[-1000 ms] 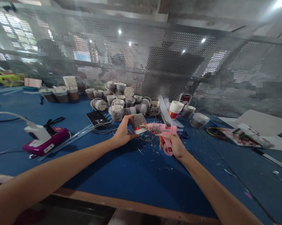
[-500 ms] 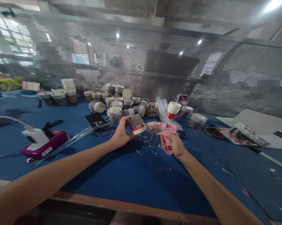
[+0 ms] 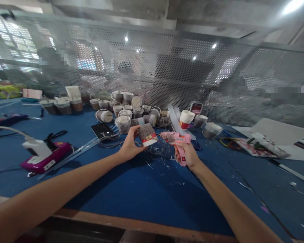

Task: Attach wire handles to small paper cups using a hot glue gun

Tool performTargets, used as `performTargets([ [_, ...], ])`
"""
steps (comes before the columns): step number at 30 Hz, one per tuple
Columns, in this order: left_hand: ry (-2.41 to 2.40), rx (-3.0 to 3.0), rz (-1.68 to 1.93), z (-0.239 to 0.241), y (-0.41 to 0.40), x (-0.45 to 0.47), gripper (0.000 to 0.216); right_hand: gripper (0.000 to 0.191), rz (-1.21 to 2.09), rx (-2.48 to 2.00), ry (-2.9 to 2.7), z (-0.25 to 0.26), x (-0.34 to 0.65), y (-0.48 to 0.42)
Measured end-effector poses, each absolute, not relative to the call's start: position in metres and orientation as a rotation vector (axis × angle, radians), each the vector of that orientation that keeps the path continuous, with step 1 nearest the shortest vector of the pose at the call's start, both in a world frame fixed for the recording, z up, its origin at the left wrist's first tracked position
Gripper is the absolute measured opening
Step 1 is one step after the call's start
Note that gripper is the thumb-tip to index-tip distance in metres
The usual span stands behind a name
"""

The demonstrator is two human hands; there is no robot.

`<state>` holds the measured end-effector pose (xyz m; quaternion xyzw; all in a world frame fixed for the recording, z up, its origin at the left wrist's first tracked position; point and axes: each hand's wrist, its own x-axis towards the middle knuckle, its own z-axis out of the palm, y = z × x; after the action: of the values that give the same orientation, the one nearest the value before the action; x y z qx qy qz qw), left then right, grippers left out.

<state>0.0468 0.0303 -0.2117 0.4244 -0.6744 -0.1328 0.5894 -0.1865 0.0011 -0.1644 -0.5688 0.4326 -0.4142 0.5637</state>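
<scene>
Head view: the left hand (image 3: 130, 145) pinches, between thumb and fingers, a cord-wrapped cup (image 3: 146, 132), which is tilted over the blue table (image 3: 142, 192). The right hand (image 3: 187, 154) is closed around a pink glue gun (image 3: 177, 137), at three o'clock from this cup; its tip is just beside the cup's wall. A paper cup stack (image 3: 186, 118) stands at one o'clock from the gun.

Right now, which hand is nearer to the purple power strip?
The left. The left hand, holding a cup, is to the right of the power strip; the right hand, holding the glue gun, is farther off to the right.
</scene>
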Motion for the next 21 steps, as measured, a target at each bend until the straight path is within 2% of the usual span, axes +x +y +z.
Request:
performTargets([
  [4,-1.608,0.987,-0.273,-0.209,0.034,0.045,0.073,0.023,-1.091,-1.740,1.434,-0.155,-0.202,-0.010],
  [6,-1.630,1.023,-0.234,-0.207,0.036,0.045,0.074,0.032,-1.109,-1.991,1.885,-0.149,-0.213,-0.015],
  [10,-1.667,1.112,-0.172,-0.205,0.037,0.047,0.075,0.056,-0.905,-1.844,2.438,-0.153,-0.226,-0.024],
  [13,-1.689,1.143,-0.165,-0.206,0.037,0.048,0.075,0.055,-0.917,-1.857,2.479,-0.165,-0.223,-0.028],
  [16,-1.688,1.143,-0.159,-0.206,0.035,0.048,0.075,0.041,-1.166,-2.158,2.204,-0.169,-0.213,-0.022],
  [18,-1.679,1.139,-0.167,-0.207,0.035,0.047,0.075,0.031,-1.381,-2.313,1.746,-0.167,-0.206,-0.012],
  [20,-1.673,1.135,-0.184,-0.207,0.034,0.047,0.075,0.022,-1.405,-2.306,1.135,-0.165,-0.198,0.001],
  [21,-1.670,1.134,-0.190,-0.207,0.033,0.047,0.076,0.019,-1.310,-2.229,0.846,-0.164,-0.194,0.007],
])
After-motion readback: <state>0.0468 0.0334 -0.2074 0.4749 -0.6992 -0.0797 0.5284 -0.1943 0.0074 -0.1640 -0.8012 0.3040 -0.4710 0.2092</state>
